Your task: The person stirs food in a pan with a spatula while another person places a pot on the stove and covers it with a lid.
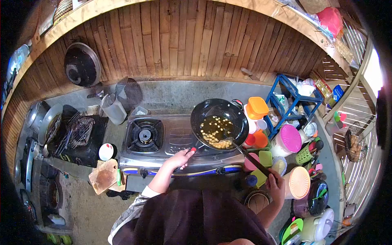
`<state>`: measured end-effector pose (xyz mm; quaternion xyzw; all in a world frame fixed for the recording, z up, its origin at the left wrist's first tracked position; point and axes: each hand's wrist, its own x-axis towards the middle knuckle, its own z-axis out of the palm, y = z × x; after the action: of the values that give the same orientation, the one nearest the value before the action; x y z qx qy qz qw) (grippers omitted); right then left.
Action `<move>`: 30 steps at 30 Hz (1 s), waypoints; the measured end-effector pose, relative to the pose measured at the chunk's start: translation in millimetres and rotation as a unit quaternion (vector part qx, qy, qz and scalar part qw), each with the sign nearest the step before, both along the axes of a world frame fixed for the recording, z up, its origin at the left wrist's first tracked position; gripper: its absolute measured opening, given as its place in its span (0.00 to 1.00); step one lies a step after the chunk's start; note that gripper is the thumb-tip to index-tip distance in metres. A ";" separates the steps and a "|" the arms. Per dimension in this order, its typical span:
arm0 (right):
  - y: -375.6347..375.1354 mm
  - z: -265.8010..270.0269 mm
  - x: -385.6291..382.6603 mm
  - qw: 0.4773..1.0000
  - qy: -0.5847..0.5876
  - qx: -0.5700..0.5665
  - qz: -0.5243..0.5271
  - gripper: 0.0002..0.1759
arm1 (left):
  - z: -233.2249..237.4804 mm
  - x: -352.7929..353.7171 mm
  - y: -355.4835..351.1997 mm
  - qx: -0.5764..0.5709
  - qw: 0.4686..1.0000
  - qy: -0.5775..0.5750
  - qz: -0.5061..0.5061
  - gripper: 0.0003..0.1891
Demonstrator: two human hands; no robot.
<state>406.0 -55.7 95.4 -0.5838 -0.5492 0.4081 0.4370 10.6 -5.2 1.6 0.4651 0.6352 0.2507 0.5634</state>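
Slatted bamboo wall (179, 41) behind; below it, the long grey surface (115, 132) carrying a two-burner stove (179, 122). Left burner (145, 136) bare; black wok (199, 118) sits over the right one, tilted slightly in view. Blue rack (286, 83) beyond the wok's right side, holding packets. Nearer, a crowd of tubs: pink-lidded container (290, 136), peach-lidded container (299, 182), orange tub (258, 107). These press close to the wok and leave little room on that side; the spatula (253, 161) slants out low over some of them. Far left of the stove, chopping board (103, 175) with a green-handled knife (119, 177), out of the way. Right hand (276, 188): fingers closed round the spatula's dark handle, blade down in the wok. Left hand (177, 159): fingers partly curled at the red-tipped wok handle (193, 150); whether they grip or merely touch, cannot tell. Smallest, the pale-yellow pieces (222, 144): already in shiny liquid, probably oil, some scattered singly, others bunched by the blade. Colour mostly light, so cooking looks partway; none seen lifted out.
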 end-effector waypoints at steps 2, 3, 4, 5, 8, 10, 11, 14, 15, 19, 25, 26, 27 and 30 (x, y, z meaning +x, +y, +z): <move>-0.3 0.2 0.7 1.000 0.005 0.016 0.011 0.14 | 5.2 0.7 -1.5 -0.001 1.000 -0.001 0.000 0.25; -0.9 1.9 -1.3 1.000 0.001 0.024 0.006 0.14 | 7.1 1.0 -1.8 -0.001 1.000 -0.001 -0.001 0.25; -0.9 2.7 -2.8 0.999 -0.002 0.032 0.002 0.15 | 6.8 1.1 -1.3 -0.001 1.000 -0.001 0.000 0.25; -0.4 1.5 -2.6 0.999 -0.002 0.032 0.002 0.15 | 6.0 1.4 -1.0 -0.003 1.000 0.000 0.003 0.24; 0.6 -2.3 1.4 0.999 0.004 0.049 0.012 0.15 | 2.5 1.0 -0.6 -0.003 1.000 -0.002 0.006 0.23; -0.3 -1.6 4.1 0.997 -0.008 0.075 -0.002 0.15 | 2.4 0.8 -1.0 -0.001 1.000 -0.005 0.005 0.23; -1.5 0.4 4.6 0.997 -0.008 0.075 -0.002 0.15 | 3.7 0.7 -1.4 -0.001 1.000 -0.004 0.004 0.22; -7.3 10.0 7.2 0.997 0.013 0.074 -0.004 0.15 | 1.7 0.1 -1.1 0.002 1.000 -0.011 0.000 0.22; -8.7 11.0 10.0 0.997 -0.004 0.082 -0.005 0.15 | 0.8 -0.4 -0.9 0.004 1.000 -0.017 -0.001 0.22; -14.0 17.3 10.8 0.996 -0.026 0.083 -0.011 0.13 | 1.0 -1.1 0.1 -0.004 1.000 -0.003 -0.010 0.24; -5.9 -1.2 -3.3 0.998 0.002 0.060 0.000 0.13 | 0.3 -2.6 0.6 -0.002 1.000 -0.010 -0.014 0.25; 0.2 -15.9 1.0 0.996 -0.059 0.065 0.008 0.13 | -0.4 -2.0 0.1 -0.001 1.000 -0.012 -0.008 0.23; 1.5 -14.6 -4.9 0.996 -0.058 0.065 0.009 0.13 | -0.7 -1.6 0.0 0.000 1.000 -0.014 -0.001 0.20; 6.9 -11.8 -25.6 0.998 -0.037 0.037 0.021 0.14 | 0.9 -1.2 -0.6 -0.005 1.000 -0.010 0.002 0.21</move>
<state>380.4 -48.7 83.6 -0.5701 -0.5918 0.3754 0.4288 9.3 -5.8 2.4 0.4588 0.6312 0.2536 0.5716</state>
